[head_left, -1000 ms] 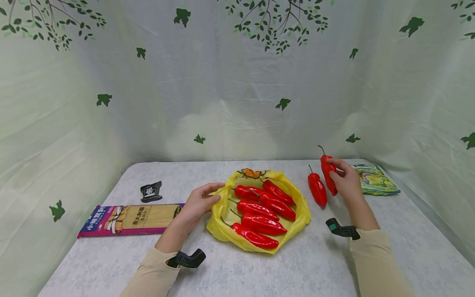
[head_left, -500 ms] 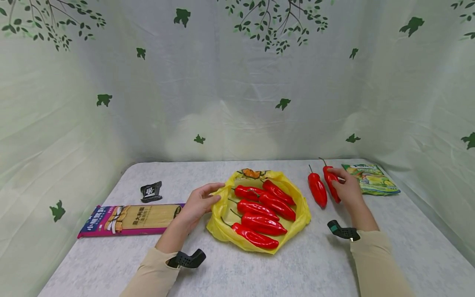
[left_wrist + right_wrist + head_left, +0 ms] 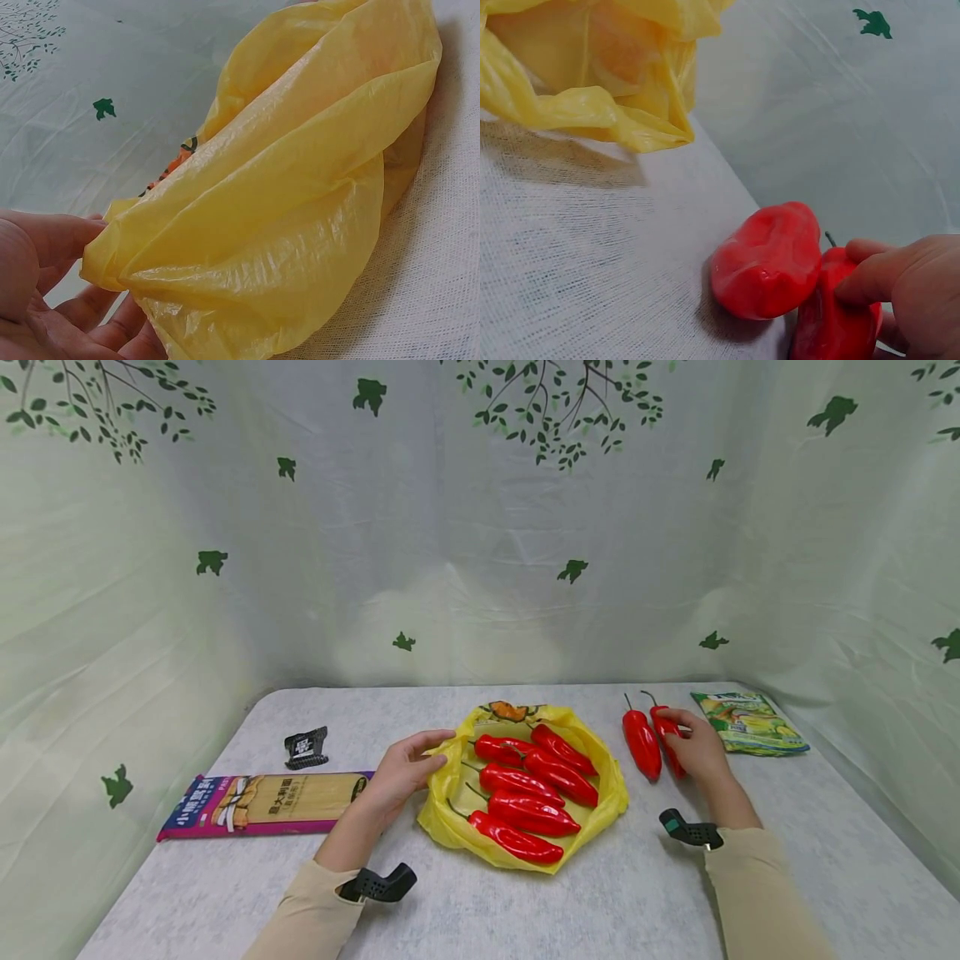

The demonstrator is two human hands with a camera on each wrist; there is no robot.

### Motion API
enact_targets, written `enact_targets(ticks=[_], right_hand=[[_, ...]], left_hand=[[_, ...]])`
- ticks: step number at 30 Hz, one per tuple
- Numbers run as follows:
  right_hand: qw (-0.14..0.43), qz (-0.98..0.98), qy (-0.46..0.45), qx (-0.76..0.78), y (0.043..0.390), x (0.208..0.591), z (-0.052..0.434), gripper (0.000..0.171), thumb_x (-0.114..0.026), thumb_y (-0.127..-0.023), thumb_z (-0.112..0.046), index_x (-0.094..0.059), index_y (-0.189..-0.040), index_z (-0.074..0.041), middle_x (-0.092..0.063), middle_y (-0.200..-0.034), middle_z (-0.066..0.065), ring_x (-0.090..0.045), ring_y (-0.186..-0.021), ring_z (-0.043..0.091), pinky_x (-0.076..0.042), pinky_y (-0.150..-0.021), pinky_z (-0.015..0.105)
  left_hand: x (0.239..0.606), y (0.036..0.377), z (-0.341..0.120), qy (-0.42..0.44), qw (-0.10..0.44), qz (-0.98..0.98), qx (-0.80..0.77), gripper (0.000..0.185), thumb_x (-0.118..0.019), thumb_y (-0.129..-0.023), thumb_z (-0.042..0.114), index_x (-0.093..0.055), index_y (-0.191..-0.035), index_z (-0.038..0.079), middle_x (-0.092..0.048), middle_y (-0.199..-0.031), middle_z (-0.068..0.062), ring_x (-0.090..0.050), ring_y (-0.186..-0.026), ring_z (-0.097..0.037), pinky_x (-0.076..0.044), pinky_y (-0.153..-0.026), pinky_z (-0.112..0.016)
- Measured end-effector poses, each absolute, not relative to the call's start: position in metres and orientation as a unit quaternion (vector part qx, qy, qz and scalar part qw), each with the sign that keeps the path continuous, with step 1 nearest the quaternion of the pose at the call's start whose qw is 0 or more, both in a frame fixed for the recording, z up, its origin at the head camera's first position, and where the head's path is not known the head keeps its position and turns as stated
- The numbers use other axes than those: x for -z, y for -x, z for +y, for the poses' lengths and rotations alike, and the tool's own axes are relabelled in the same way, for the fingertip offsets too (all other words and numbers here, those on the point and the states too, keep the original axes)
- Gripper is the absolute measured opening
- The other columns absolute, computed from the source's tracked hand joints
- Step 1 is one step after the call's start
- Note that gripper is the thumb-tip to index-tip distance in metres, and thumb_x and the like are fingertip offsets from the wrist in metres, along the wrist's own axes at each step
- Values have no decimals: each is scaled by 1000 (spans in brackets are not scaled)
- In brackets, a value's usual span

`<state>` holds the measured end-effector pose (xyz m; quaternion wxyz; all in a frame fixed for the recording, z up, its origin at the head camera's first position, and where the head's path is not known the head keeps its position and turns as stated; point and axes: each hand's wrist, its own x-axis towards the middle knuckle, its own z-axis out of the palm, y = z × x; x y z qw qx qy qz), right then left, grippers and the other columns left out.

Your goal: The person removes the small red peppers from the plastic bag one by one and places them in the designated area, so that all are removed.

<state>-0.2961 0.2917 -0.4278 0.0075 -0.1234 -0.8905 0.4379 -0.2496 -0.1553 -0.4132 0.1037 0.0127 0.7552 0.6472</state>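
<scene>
Right hand (image 3: 697, 747) grips a red pepper (image 3: 832, 322) lying on the table (image 3: 585, 902), stem away, touching a second pepper (image 3: 641, 743) on its left. Left hand (image 3: 401, 768) pinches the yellow bag's (image 3: 450, 827) rim, probably lightly.

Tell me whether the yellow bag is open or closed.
Open. The yellow bag lies spread on the table with red peppers exposed inside, and the left hand grips its rim.

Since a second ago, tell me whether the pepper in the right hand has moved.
Yes. The pepper in the right hand has come down onto the table, beside the other loose pepper; held pepper.
</scene>
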Motion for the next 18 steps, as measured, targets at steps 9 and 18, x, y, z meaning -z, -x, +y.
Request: enact_targets(ticks=[9, 18], right_hand=[[7, -889, 122, -440, 300, 433, 291, 50, -49, -100, -14, -45, -150, -18, -34, -159, 21, -36, -139, 46, -51, -102, 54], [6, -885, 128, -448, 298, 427, 287, 48, -48, -102, -21, -44, -150, -17, -31, -160, 21, -35, -141, 46, -50, -104, 55]], left_hand=[[413, 250, -155, -15, 106, 753, -650, 38, -58, -100, 13, -59, -138, 19, -50, -148, -7, -60, -119, -19, -57, -93, -30], [414, 249, -155, -15, 105, 752, -650, 38, -58, -100, 13, -59, -138, 19, -50, -147, -7, -61, -117, -18, -57, -92, -29]])
